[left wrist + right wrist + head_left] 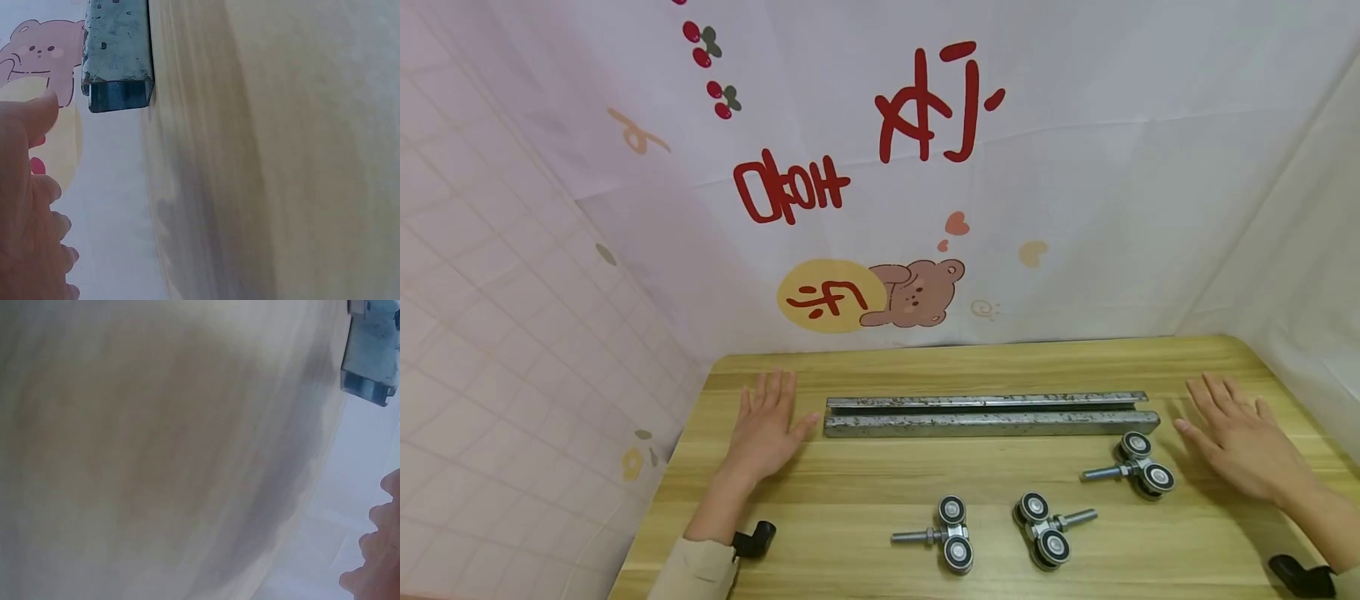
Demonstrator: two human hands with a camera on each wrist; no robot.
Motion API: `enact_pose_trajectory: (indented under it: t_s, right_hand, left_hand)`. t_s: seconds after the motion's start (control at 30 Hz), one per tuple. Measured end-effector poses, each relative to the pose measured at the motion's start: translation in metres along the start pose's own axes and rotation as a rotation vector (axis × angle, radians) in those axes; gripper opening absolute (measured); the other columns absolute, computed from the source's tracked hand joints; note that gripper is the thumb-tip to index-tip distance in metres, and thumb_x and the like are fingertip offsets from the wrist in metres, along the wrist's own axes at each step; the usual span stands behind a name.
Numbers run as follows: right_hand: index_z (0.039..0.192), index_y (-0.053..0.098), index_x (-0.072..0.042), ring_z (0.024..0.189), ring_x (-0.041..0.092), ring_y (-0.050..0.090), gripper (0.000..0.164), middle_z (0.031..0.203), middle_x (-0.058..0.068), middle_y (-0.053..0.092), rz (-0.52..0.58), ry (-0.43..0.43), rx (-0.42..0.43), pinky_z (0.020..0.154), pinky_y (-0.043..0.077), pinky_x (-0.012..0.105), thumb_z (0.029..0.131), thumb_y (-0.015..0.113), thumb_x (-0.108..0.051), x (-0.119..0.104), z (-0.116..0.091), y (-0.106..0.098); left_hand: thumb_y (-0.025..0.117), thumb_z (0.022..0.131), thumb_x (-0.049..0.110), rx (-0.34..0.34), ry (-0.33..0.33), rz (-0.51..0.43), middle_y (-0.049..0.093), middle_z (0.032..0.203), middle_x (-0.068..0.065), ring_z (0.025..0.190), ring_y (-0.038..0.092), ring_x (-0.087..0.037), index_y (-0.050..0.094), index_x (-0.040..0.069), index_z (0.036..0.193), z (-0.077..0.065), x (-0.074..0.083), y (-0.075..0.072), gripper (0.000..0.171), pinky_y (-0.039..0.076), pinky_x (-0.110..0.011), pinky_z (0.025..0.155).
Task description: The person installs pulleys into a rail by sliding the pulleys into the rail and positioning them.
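Left hand (766,433) at centre left of the lower frame, fingers straight, thumb out, nothing held. Right hand (1243,437) at lower right, fingers straight too, also empty. Palms on tabletop (820,500) or just above: cannot tell. Metal rail (991,423) lying lengthwise between, slot in view, apart from both thumbs. Left roller (955,532) at bottom centre, bolt toward frame left; middle roller (1040,528) just right of that, bolt toward frame right; right roller (1141,463) close under the rail's right end, bolt toward frame left, contact unclear.

Step in hand, judging by pose: hands resting idle at either side. For doing that well: fingers loose, thumbs clear of the rail ends, forearms out at the sides to leave every part in view. For any lift, probably best to support the rail near both ends, minding possibly sharp edges; pinch rollers by the bracket, not by wheels likely to spin.
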State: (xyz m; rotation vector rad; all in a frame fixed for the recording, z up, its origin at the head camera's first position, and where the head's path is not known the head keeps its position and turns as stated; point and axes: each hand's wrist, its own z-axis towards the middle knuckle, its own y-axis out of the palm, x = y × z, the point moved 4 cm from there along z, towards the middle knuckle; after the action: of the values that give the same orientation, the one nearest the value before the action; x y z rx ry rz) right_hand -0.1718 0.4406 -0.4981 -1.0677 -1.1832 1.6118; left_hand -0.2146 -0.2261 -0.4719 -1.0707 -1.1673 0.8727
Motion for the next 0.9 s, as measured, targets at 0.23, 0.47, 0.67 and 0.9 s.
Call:
enact_pose_trajectory:
  t_s: [0.23, 0.47, 0.67, 0.9]
  right_hand:
    - [0.167, 0.008, -0.001, 0.157, 0.042, -0.014, 0.077, 0.171, 0.027, -0.002, 0.012, -0.002, 0.033, 0.121, -0.021, 0.058, 0.111, 0.051, -0.031, -0.008, 0.0, -0.006]
    - [0.166, 0.013, 0.002, 0.158, 0.043, -0.008, 0.078, 0.171, 0.026, 0.003, 0.025, -0.038, 0.08, 0.123, -0.017, 0.057, 0.109, 0.056, -0.029, -0.022, 0.001, -0.013]
    - [0.166, 0.015, 0.001, 0.158, 0.043, -0.003, 0.08, 0.171, 0.025, 0.007, 0.032, -0.076, 0.11, 0.125, -0.014, 0.055, 0.107, 0.06, -0.029, -0.034, 0.002, -0.019]
    - [0.167, 0.021, -0.004, 0.16, 0.038, 0.006, 0.08, 0.17, 0.024, 0.019, 0.023, -0.132, 0.164, 0.129, -0.006, 0.05, 0.105, 0.063, -0.032, -0.047, 0.002, -0.024]
  left_hand:
    - [0.056, 0.104, 0.059, 0.036, 0.022, -0.034, 0.007, 0.173, -0.021, 0.158, 0.0, -0.046, 0.017, 0.004, 0.168, 0.002, 0.007, -0.003, 0.093, -0.002, -0.066, 0.125]
    - [0.06, 0.1, 0.062, 0.063, 0.033, -0.099, 0.012, 0.173, -0.021, 0.158, 0.009, -0.045, 0.021, 0.003, 0.167, 0.004, 0.014, -0.005, 0.097, 0.004, -0.067, 0.125]
    - [0.066, 0.097, 0.062, 0.079, 0.053, -0.164, 0.025, 0.17, -0.019, 0.157, 0.022, -0.04, 0.029, 0.005, 0.166, 0.005, 0.019, 0.0, 0.097, 0.007, -0.065, 0.126]
    - [0.074, 0.093, 0.058, 0.046, 0.036, -0.227, 0.031, 0.169, -0.017, 0.155, 0.028, -0.038, 0.032, 0.005, 0.165, 0.008, 0.024, 0.005, 0.098, 0.006, -0.061, 0.127]
